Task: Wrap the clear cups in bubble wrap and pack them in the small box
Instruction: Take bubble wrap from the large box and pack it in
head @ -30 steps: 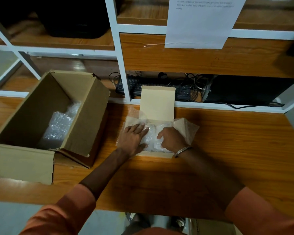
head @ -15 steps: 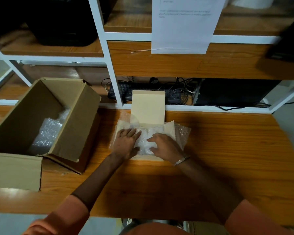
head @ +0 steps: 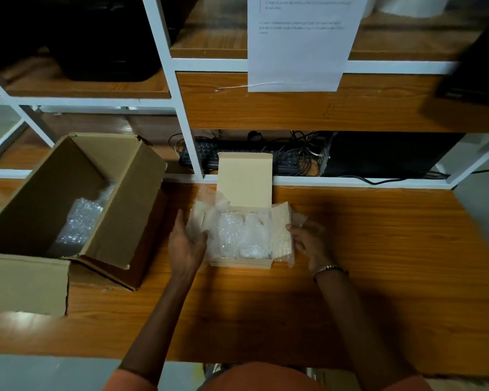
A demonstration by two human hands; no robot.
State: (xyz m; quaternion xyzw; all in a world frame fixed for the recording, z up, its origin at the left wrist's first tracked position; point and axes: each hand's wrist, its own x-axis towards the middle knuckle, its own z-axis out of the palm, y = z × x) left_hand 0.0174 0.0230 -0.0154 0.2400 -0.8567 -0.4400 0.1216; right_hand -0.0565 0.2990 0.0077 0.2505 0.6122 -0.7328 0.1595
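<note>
The small box (head: 242, 262) stands open on the wooden table, its lid (head: 244, 180) raised at the back. Bubble-wrapped cups (head: 242, 234) fill its inside; the cups themselves are hidden by the wrap. My left hand (head: 185, 244) rests against the box's left side, fingers touching the left flap (head: 199, 218) and loose wrap. My right hand (head: 308, 241) is at the box's right side, fingertips on the right flap (head: 281, 230). Neither hand grips anything firmly.
A large open cardboard box (head: 124, 210) with bubble wrap (head: 79, 221) inside stands at the left. Behind the table a white-framed shelf (head: 187, 131) holds a keyboard (head: 206, 155), cables and a dark case (head: 384, 153). A paper sheet (head: 299, 46) hangs above.
Both hands have come off the wrapped cups and moved outward to the small box's side flaps. The wrapped cups are now uncovered in the box.
</note>
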